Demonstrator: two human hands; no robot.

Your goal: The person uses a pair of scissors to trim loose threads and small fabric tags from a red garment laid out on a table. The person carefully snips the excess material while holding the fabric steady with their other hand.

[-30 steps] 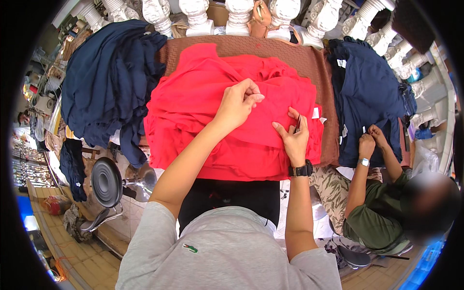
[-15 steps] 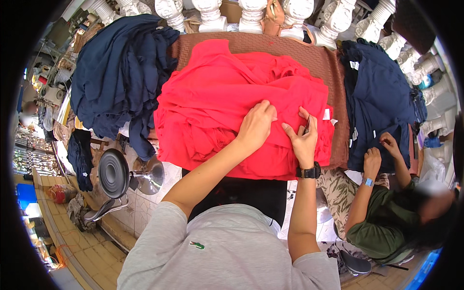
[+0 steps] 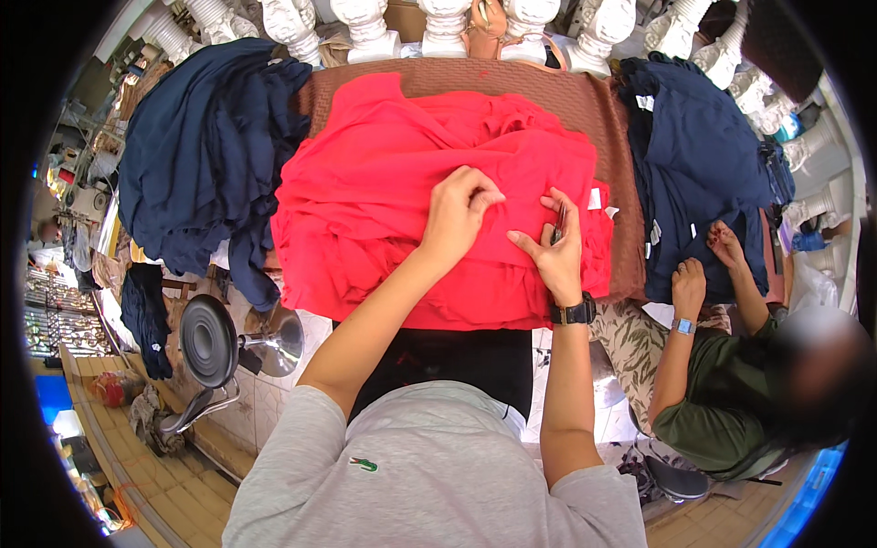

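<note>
A heap of red cloth garments (image 3: 365, 196) lies in front of me, with a white tag (image 3: 595, 198) at its right side. Over the middle of the heap, my left hand (image 3: 457, 210) is closed in a pinch; anything between its fingertips is too small to make out. Just to its right, my right hand (image 3: 557, 251) rests at the red cloth, thumb and forefinger apart. A small dark metal tool that looks like thread snips (image 3: 559, 222) is held within that hand, partly hidden by the fingers.
Dark navy garments are piled at the left (image 3: 206, 155) and right (image 3: 699, 146) of the brown-covered table (image 3: 617, 119). A co-worker in a green shirt (image 3: 722, 402) handles the right pile. White balusters (image 3: 448, 27) line the back. A round stool (image 3: 208, 340) stands at lower left.
The whole view has shifted slightly. My left hand's fingers have curled and lifted a little from the red cloth; the right hand stays beside it. One of the co-worker's hands has turned and opened.
</note>
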